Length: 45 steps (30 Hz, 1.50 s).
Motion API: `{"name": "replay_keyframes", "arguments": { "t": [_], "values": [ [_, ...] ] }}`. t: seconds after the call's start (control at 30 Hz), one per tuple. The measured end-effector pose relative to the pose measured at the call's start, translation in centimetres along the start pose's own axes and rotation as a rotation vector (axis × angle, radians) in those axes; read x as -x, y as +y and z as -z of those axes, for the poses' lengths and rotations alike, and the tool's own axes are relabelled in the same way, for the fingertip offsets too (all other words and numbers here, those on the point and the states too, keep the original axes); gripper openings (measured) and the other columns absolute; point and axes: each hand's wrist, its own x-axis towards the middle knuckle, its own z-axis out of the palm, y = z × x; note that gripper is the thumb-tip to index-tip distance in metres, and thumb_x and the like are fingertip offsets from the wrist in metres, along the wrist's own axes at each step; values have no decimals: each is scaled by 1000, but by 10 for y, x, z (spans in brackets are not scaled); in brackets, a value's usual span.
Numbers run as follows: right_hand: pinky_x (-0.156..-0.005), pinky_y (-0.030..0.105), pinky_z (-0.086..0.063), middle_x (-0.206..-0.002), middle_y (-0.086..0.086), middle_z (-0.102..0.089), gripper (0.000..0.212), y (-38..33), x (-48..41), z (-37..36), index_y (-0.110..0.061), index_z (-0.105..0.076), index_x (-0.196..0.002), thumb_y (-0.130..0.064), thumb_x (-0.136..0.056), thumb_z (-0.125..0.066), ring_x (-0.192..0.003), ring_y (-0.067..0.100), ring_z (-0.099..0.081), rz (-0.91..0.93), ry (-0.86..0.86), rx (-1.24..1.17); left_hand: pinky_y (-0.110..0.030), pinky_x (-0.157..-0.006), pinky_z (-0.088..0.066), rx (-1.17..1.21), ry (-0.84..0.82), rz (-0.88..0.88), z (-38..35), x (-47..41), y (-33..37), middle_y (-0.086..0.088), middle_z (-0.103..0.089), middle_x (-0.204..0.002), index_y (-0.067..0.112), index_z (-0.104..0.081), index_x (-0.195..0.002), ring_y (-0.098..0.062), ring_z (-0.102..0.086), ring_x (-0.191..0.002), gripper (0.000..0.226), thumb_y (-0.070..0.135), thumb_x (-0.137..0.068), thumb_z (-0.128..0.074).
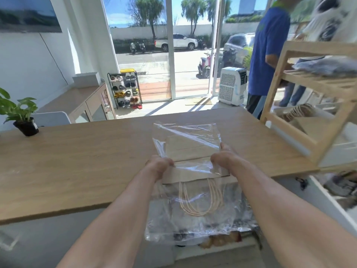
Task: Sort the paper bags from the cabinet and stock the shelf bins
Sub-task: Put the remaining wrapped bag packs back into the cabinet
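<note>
paper bags (186, 149): in clear plastic wrap (166, 219), between both hands, over table (77, 161) near edge; count unclear
left hand (160, 165): grips their 9 o'clock edge
right hand (225, 158): grips 3 o'clock edge

your two bare forearms stretched forward side by side, your left hand (160, 164) knuckles up with fingers curled over the wrapped bag pack (185, 147), your right hand (224, 157) gripping its opposite edge
</note>
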Motion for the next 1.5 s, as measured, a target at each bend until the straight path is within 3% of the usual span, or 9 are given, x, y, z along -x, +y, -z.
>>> {"name": "replay_keyframes", "arguments": {
  "t": [0.1,0.33,0.5,0.87,1.03,1.13,1.2,1.27,1.5],
  "values": [
    [-98,35,-47,-123,11,-57,60,22,34,23,-15,-44,-134,-8,-75,-56,-114,31,-54,-48,75,-21,-34,-75,-53,-47,-102,-54,-19,24,3,-15,-59,-103,10,-55,-101,-31,-64,-94,35,11,-73,-75],
    [-99,39,-47,-123,10,-59,59,70,81,68,-16,-48,-130,-8,-72,-57,-114,30,-54,-127,194,-30,-21,-42,-35,-175,-294,-121,-69,60,8,-12,-53,-89,1,-55,-119,-21,-48,-56,50,15,-75,-76],
    [-103,37,-44,-131,12,-55,64,117,110,96,-17,-43,-139,-7,-77,-55,-120,31,-51,-197,292,-73,-22,-40,-35,-297,-429,-144,-114,85,2,-9,-50,-81,-1,-53,-120,-20,-49,-57,54,17,-74,-76],
    [-88,36,-53,-115,7,-65,79,236,170,106,-27,-39,-145,-5,-71,-59,-102,28,-62,-391,329,-143,-24,-42,-40,-518,-709,-96,-197,136,-63,-9,-53,-86,1,-52,-120,-18,-51,-56,50,22,-80,-72],
    [-94,41,-50,-115,12,-63,53,260,178,76,-15,-51,-128,-2,-77,-57,-106,31,-59,-487,291,-139,-21,-39,-37,-593,-701,-22,-200,128,-109,-16,-61,-96,1,-49,-125,-20,-50,-52,58,27,-78,-72],
    [-81,32,-47,-109,10,-58,48,270,171,54,-9,-49,-127,0,-80,-55,-99,27,-56,-500,255,-137,-17,-33,-32,-582,-687,34,-193,119,-134,-17,-58,-94,0,-48,-128,-19,-45,-49,57,24,-81,-70],
    [-72,28,-43,-103,11,-58,48,274,161,37,-5,-48,-128,0,-80,-53,-91,26,-55,-506,226,-144,-20,-37,-33,-581,-657,83,-184,113,-150,-13,-56,-84,1,-50,-127,-18,-44,-49,55,25,-82,-70],
    [-68,27,-42,-102,13,-58,47,272,152,20,-5,-45,-128,-3,-81,-52,-89,26,-55,-514,176,-146,-22,-39,-34,-574,-618,130,-172,105,-162,-17,-63,-98,2,-52,-127,-17,-44,-49,51,26,-84,-68],
    [-75,30,-41,-114,15,-52,46,253,105,-31,-5,-35,-127,-16,-85,-49,-97,27,-49,-501,-24,-66,-25,-52,-37,-475,-445,253,-129,68,-191,-12,-52,-86,2,-53,-120,-21,-46,-59,41,21,-85,-66]
  ]
}}
